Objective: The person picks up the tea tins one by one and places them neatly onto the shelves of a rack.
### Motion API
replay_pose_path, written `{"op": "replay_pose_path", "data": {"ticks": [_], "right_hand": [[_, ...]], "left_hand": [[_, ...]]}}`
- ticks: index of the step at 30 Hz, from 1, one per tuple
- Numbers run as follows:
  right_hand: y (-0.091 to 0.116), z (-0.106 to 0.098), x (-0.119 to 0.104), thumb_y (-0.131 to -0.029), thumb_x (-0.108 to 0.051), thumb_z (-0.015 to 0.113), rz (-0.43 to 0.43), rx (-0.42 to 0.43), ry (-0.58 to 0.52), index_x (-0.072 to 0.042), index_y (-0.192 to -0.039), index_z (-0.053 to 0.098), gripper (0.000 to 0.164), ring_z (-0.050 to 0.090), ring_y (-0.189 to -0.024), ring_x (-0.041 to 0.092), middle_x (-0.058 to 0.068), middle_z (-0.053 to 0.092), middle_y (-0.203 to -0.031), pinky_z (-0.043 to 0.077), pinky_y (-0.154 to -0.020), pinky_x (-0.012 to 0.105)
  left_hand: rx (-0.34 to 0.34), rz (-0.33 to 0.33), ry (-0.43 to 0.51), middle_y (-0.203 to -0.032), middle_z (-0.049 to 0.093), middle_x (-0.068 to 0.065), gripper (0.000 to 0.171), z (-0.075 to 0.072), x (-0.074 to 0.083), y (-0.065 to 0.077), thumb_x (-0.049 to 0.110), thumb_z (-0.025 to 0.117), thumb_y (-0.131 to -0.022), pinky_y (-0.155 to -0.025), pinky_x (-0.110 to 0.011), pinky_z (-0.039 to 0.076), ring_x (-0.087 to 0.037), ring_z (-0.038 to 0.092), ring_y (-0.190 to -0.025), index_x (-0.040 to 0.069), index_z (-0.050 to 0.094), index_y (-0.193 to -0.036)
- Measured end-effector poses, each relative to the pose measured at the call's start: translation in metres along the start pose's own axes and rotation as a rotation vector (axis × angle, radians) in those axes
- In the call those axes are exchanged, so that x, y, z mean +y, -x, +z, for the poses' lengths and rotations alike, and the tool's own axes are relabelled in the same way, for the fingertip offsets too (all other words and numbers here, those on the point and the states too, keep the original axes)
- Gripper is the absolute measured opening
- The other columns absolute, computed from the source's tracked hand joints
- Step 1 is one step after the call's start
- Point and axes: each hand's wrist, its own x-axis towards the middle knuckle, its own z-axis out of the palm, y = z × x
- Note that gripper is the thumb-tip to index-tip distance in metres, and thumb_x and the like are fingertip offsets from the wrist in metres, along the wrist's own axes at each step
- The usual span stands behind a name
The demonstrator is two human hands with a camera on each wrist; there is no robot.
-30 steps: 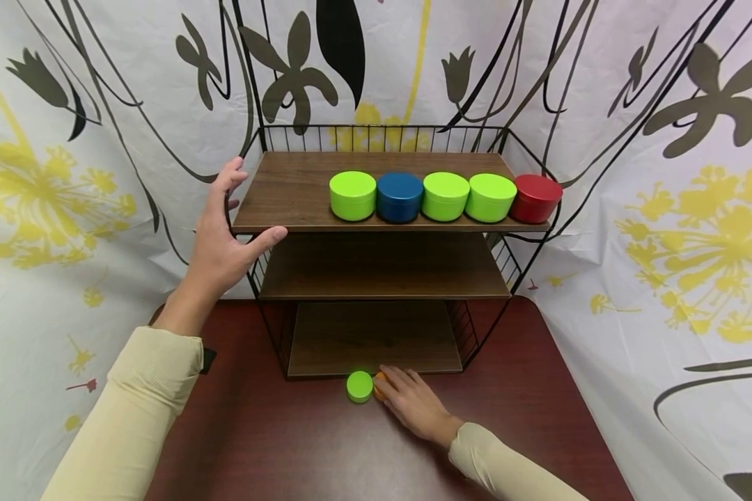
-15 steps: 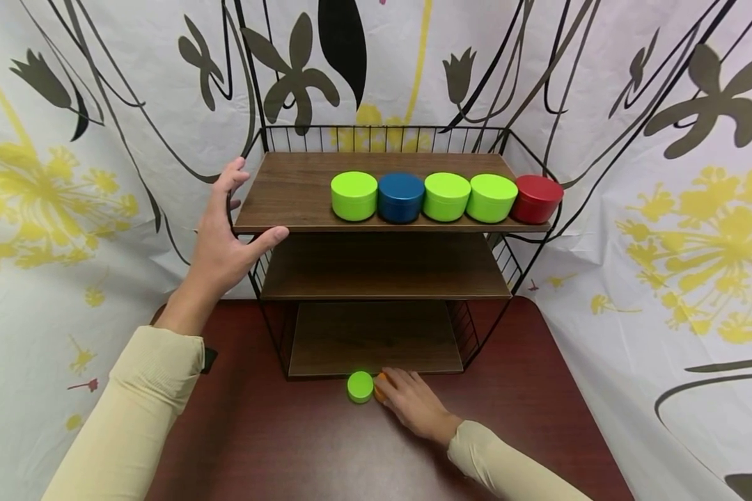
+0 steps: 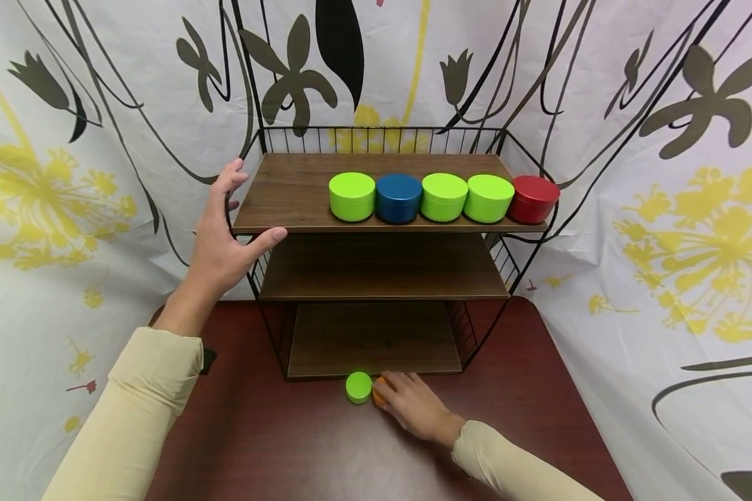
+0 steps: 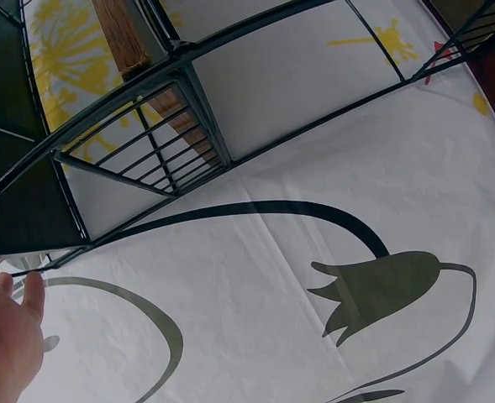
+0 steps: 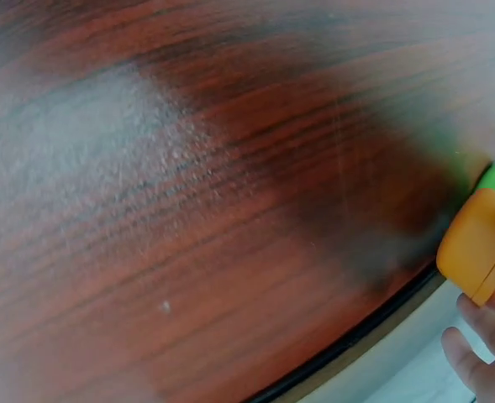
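My left hand [image 3: 219, 233] is at the left end of the top shelf board [image 3: 294, 188], thumb and fingers spread, the thumb along the board's front edge. In the left wrist view, its fingers [image 4: 33, 294] are near the black wire frame [image 4: 205, 117]; whether they touch it I cannot tell. On the table, my right hand [image 3: 416, 407] grips a small orange round tin [image 5: 474, 243], its fingers [image 5: 482, 327] at the tin's side. The hand hides most of that tin in the head view. Just left of it lies a green round tin [image 3: 358, 387].
Along the top shelf's right part stand green tins [image 3: 352, 197], a blue tin [image 3: 398, 200] and a red tin [image 3: 534, 200], side by side. Below are a middle shelf [image 3: 382, 268] and a bottom shelf [image 3: 376, 341]. A dark red table [image 3: 276, 445] carries the rack; patterned cloth [image 3: 627, 250] surrounds it.
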Motion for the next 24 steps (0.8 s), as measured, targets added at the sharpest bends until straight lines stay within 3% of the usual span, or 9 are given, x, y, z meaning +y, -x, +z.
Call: {"op": "replay_pose_path", "data": {"ticks": [9,16,24], "right_hand": [[-0.004,-0.02,-0.005,-0.094,-0.027,0.069,-0.077,0.068,-0.019,-0.015,-0.133,0.056,0.043,0.061,-0.115,0.03,0.014,0.058,-0.132,0.053,-0.088,0.05],[-0.006,-0.04,-0.012,-0.096,-0.028,0.066,-0.131,0.059,-0.012,-0.015,-0.134,0.054,0.041,0.06,-0.116,0.028,0.014,0.057,-0.135,0.053,-0.088,0.047],[-0.008,-0.058,-0.021,-0.095,-0.029,0.068,-0.199,0.107,0.009,-0.015,-0.135,0.053,0.045,0.058,-0.117,0.025,0.01,0.056,-0.132,0.052,-0.089,0.042]], "left_hand": [[-0.004,-0.001,-0.005,-0.161,0.026,0.008,0.079,-0.002,0.0,0.0,0.034,0.081,-0.082,-0.108,-0.049,0.033,-0.011,0.029,-0.144,0.016,0.038,-0.145],[-0.008,-0.001,-0.015,-0.161,0.026,0.009,0.08,-0.002,0.0,0.0,0.033,0.081,-0.081,-0.108,-0.049,0.033,-0.011,0.029,-0.144,0.016,0.038,-0.146],[-0.011,-0.003,-0.006,-0.162,0.026,0.002,0.079,-0.001,0.001,0.001,0.031,0.081,-0.081,-0.108,-0.05,0.033,-0.011,0.029,-0.144,0.015,0.037,-0.145]]}}
